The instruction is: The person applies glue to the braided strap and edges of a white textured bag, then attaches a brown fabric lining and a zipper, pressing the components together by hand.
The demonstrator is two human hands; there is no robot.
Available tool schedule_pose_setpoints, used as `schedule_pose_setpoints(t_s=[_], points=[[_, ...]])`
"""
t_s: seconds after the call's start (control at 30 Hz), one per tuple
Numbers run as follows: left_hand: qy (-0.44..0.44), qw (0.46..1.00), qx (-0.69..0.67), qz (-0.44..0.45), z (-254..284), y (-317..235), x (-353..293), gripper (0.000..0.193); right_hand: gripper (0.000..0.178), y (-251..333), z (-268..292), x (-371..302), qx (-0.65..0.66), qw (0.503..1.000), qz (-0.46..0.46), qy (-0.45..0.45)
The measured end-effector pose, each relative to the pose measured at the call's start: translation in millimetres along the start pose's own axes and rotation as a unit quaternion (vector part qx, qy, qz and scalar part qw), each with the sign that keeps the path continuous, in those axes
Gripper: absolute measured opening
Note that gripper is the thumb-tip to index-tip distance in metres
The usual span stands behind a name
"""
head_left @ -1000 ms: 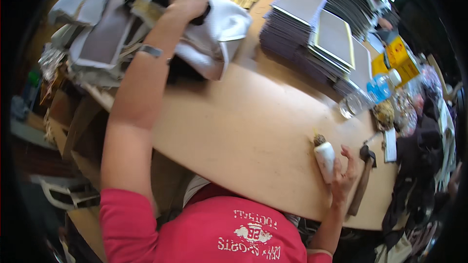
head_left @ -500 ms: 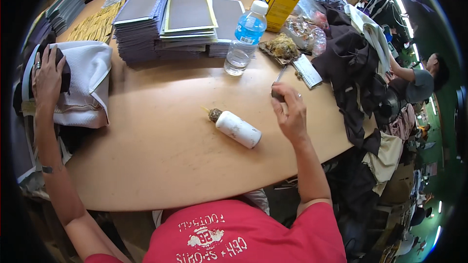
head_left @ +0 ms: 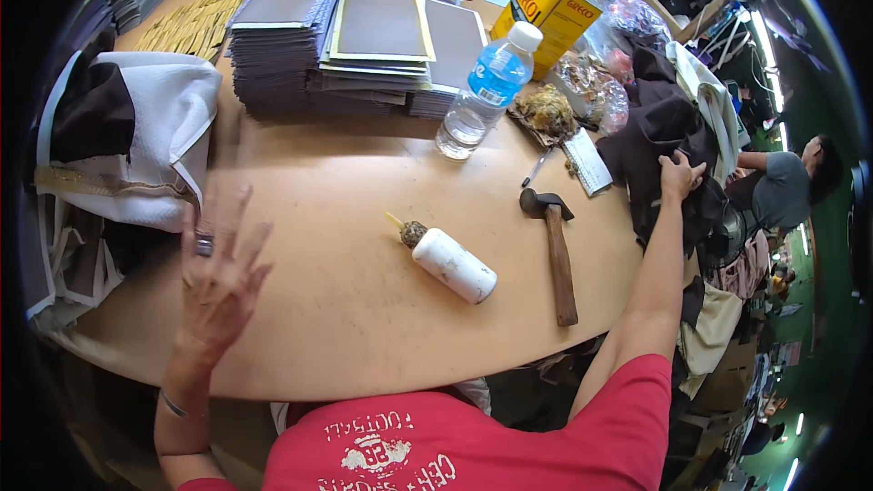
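My left hand (head_left: 223, 277) is open over the left part of the table, fingers spread and slightly blurred. It is nearest to a folded white and dark brown fabric piece (head_left: 173, 95). At the right, my right hand (head_left: 680, 177) has its fingers closed on a heap of dark brown cloth (head_left: 650, 118). Between my arms lies a hammer (head_left: 561, 268), its wooden handle pointing toward me. A white squeeze bottle (head_left: 455, 265) with a crusted neck and yellow tip lies on its side to the hammer's left.
Stacks of grey panels (head_left: 286, 0) stand at the back beside yellow strips (head_left: 195, 23). A water bottle (head_left: 486, 91), a yellow tin (head_left: 550, 14), a crusty lump (head_left: 546, 112), a pen (head_left: 536, 168) and a white card (head_left: 588, 162) are toward the back right. Another person (head_left: 782, 173) is beyond.
My left hand has come off the white fabric piece toward me and right. My right hand has let go of the hammer and moved right onto the dark cloth.
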State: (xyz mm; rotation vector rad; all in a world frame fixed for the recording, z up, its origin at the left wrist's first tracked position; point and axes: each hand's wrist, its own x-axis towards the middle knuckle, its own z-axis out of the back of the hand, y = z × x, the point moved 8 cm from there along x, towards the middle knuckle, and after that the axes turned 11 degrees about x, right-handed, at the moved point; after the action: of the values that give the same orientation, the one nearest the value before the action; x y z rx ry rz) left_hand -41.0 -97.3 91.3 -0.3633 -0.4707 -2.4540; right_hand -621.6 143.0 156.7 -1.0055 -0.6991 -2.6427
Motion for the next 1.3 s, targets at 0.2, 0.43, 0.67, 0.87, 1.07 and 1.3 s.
schedule_pose_setpoints(t_s=[0.2, 0.43, 0.67, 0.87, 1.07, 1.3], points=[[0.013, 0.995, -0.098, -0.016, -38.5, -8.6, -4.9, 0.044, 0.029, 28.1, -0.9, 12.4, 0.163, 0.972, 0.169, 0.001], [0.017, 0.986, -0.159, -0.045, -46.4, -19.4, -2.6, 0.042, 0.027, 47.8, 12.1, 22.4, 0.517, 0.854, 0.024, 0.051], [0.037, 0.978, -0.202, -0.045, -50.9, -20.8, -2.6, 0.038, 0.022, 85.7, 36.2, -11.0, 0.618, 0.777, 0.031, 0.120], [0.057, 0.972, -0.215, -0.070, -59.6, -27.3, -8.0, 0.033, 0.019, 98.7, 60.7, -50.5, 0.538, 0.818, 0.079, 0.185], [0.075, 0.970, -0.225, -0.053, -57.7, -27.8, -7.1, 0.031, 0.049, 96.2, 92.9, -52.9, 0.120, 0.936, 0.286, -0.168], [0.083, 0.967, -0.238, -0.045, -59.1, -28.3, -7.3, 0.031, 0.092, -36.7, -45.1, -27.9, 0.110, 0.988, -0.042, 0.096]])
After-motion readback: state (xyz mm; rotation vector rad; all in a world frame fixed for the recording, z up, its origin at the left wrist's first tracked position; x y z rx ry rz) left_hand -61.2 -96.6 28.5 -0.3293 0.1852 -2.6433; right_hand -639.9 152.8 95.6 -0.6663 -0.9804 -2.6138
